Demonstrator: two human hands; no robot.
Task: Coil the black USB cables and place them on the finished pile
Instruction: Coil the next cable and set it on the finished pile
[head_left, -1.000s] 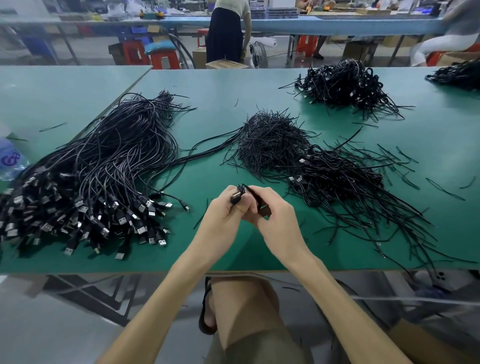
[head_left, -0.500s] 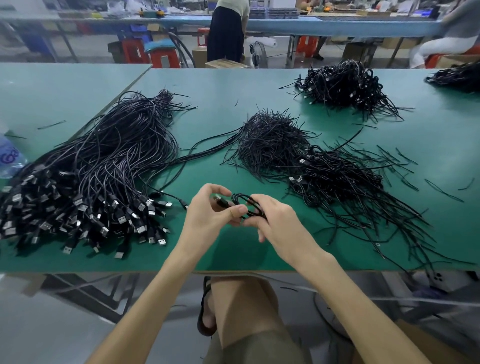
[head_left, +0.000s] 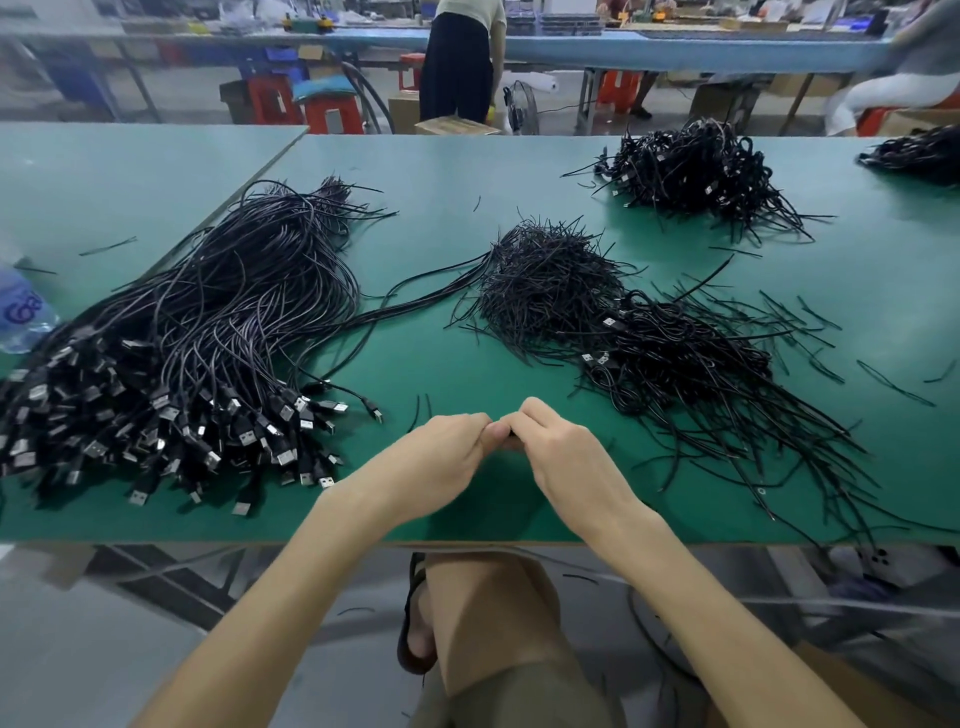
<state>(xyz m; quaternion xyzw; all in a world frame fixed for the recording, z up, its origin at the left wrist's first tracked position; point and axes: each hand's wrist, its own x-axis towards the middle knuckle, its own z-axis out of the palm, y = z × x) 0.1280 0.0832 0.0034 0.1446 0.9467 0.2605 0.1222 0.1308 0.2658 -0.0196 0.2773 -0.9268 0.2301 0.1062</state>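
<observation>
My left hand (head_left: 441, 457) and my right hand (head_left: 563, 457) meet knuckle to knuckle over the green table (head_left: 467, 364) near its front edge. Between their curled fingers they grip a coiled black USB cable (head_left: 511, 441); only a dark sliver of it shows, the coil itself is hidden. A big bundle of straight black USB cables (head_left: 182, 353) lies to the left, plugs toward me. To the right lies the pile of coiled cables (head_left: 685, 358), with a heap of thin black ties (head_left: 545, 280) behind it.
Another heap of coiled cables (head_left: 691, 171) sits at the back right, and one more (head_left: 919, 153) at the far right edge. A plastic water bottle (head_left: 23, 312) lies at the left edge. Loose ties are scattered on the right. A person (head_left: 460, 62) stands beyond the table.
Both hands have closed together over the coil and dropped toward the table. The loops, visible between the fingers before, are now hidden inside the hands.
</observation>
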